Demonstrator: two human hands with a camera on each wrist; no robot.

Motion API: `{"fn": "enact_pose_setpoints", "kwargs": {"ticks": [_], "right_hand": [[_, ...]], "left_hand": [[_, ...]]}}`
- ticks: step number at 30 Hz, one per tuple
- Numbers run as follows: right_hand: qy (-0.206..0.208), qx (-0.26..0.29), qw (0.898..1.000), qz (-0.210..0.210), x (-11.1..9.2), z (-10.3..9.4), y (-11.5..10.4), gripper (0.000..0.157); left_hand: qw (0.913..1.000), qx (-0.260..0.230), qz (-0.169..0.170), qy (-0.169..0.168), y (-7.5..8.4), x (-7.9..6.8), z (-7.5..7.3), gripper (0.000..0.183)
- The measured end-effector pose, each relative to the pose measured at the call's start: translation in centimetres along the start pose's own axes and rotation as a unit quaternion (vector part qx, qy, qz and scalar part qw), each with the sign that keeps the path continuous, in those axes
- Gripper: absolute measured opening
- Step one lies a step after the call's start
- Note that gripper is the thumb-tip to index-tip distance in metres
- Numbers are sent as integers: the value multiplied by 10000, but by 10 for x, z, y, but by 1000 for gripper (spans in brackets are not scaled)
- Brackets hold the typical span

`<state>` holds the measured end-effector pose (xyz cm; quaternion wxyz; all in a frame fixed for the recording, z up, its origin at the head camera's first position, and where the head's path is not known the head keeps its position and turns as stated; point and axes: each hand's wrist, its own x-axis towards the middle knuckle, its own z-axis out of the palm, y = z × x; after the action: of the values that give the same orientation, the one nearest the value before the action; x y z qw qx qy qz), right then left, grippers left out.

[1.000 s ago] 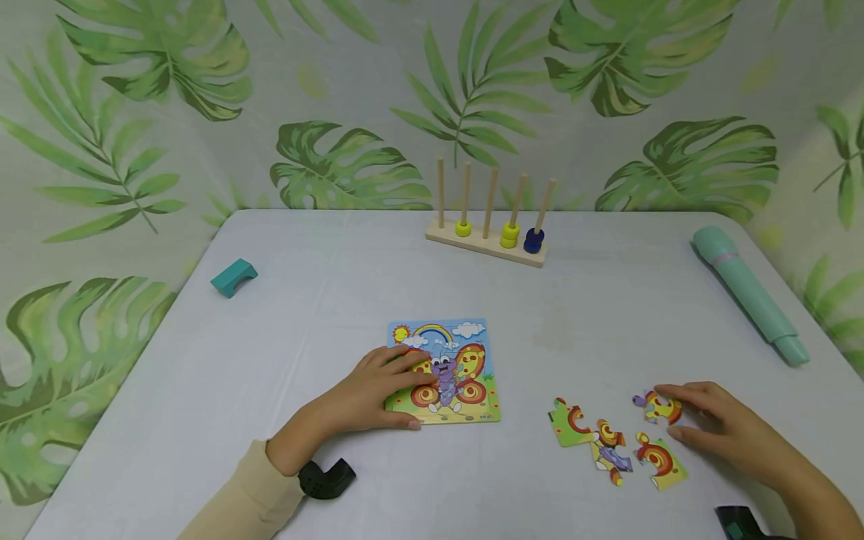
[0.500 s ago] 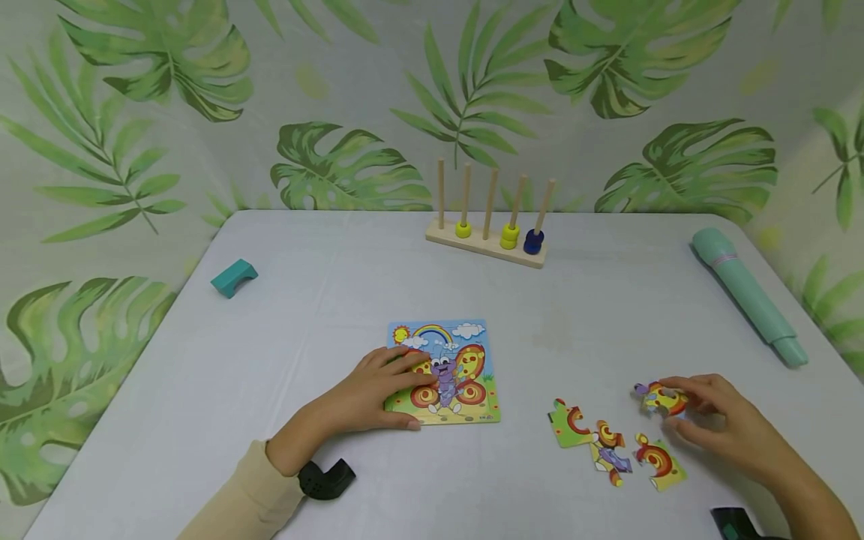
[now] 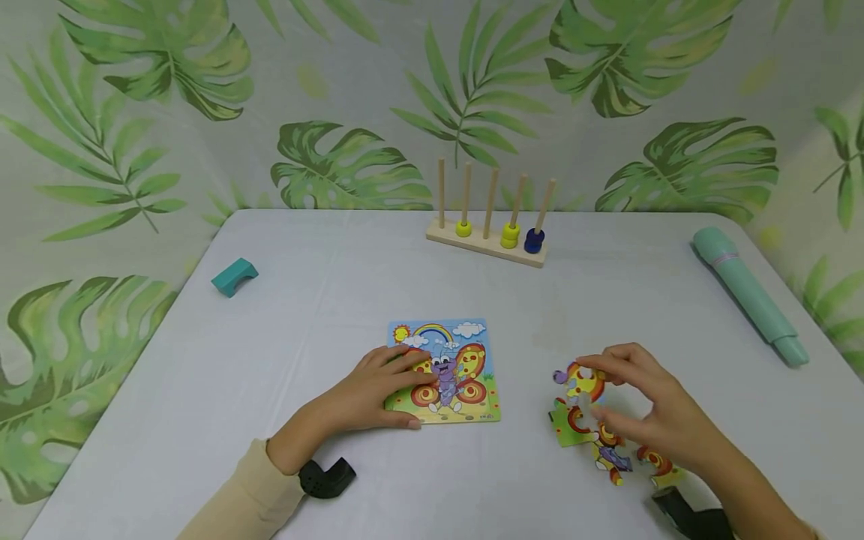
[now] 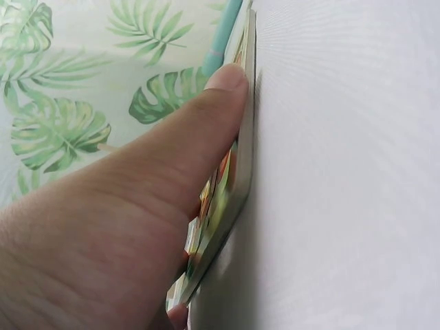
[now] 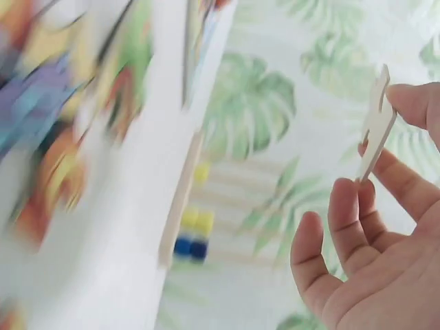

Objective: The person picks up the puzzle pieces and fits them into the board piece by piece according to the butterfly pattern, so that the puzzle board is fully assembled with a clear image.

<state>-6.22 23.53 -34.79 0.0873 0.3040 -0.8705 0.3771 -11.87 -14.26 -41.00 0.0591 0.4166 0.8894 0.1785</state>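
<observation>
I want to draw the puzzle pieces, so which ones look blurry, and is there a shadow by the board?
Right wrist view: the loose puzzle pieces are badly smeared, while the held puzzle piece looks sharper; head view: the loose ones are much clearer; left wrist view: yes, a soft grey shadow lies beside the butterfly puzzle board.

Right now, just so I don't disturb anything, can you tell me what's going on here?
A person is working with a butterfly puzzle. Their right grip pinches a puzzle piece, held up off the white table, with three loose pieces lying near it. Their left grip rests on the butterfly board. Farther back, a peg stand with yellow and blue rings stands untouched.
</observation>
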Motion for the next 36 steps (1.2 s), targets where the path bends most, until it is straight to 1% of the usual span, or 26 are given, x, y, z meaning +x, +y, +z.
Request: {"fn": "enact_pose_setpoints", "kwargs": {"ticks": [2,6,11,15,20,23,25,29,32,36], "right_hand": [[-150,168,9996,-155,13,9,-8,59],[-487,340,9982,-99,39,28,-18,51],[-806,530,9953,84,65,53,-14,46],[-1032,572,9925,319,79,70,-8,45],[-1434,438,9861,722,87,86,0,44],[-1610,306,9819,947,89,91,5,44],[-1699,231,9799,1015,89,93,9,44],[-1838,108,9767,1101,89,97,15,43],[-1873,20,9766,1056,89,99,17,43],[-1882,-44,9777,936,90,101,17,42]], "left_hand": [[10000,14,10,5,0,0,0,63],[10000,15,47,30,0,0,0,63],[10000,39,62,41,-1,0,1,63],[9999,68,86,62,-2,1,1,64],[9999,52,82,70,-1,1,1,63],[9999,75,93,78,-1,1,1,63],[9998,108,110,105,-1,1,1,62],[9998,105,59,151,1,1,2,61],[9997,111,10,199,3,2,3,59],[9994,103,144,306,4,6,6,57]]}}
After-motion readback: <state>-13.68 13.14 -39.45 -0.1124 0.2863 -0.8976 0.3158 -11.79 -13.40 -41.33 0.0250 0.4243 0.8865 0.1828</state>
